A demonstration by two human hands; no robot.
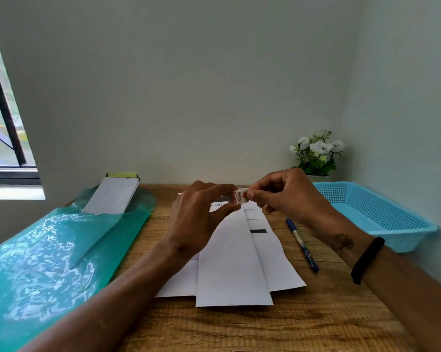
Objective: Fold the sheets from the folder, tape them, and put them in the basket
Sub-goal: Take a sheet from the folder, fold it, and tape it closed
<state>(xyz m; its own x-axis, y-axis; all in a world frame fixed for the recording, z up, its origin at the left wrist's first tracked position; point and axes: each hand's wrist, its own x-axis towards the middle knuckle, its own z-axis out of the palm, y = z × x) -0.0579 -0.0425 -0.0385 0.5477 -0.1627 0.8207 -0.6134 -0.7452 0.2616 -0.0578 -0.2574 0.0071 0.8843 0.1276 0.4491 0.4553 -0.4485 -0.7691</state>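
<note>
A white sheet (233,265), folded lengthwise into overlapping panels with printed text at its far end, lies in the middle of the wooden table (239,326). Above its far end, my left hand (199,217) and my right hand (288,196) both pinch a small white tape roll (240,196) with red print. The teal plastic folder (61,250) lies at the left with more white sheets (112,196) sticking out of its far end. The light-blue mesh basket (374,214) stands at the right.
A blue pen (302,243) lies on the table between the folded sheet and the basket. A pot of white flowers (317,153) stands in the far right corner. Walls close off the back and right; a window is at the left.
</note>
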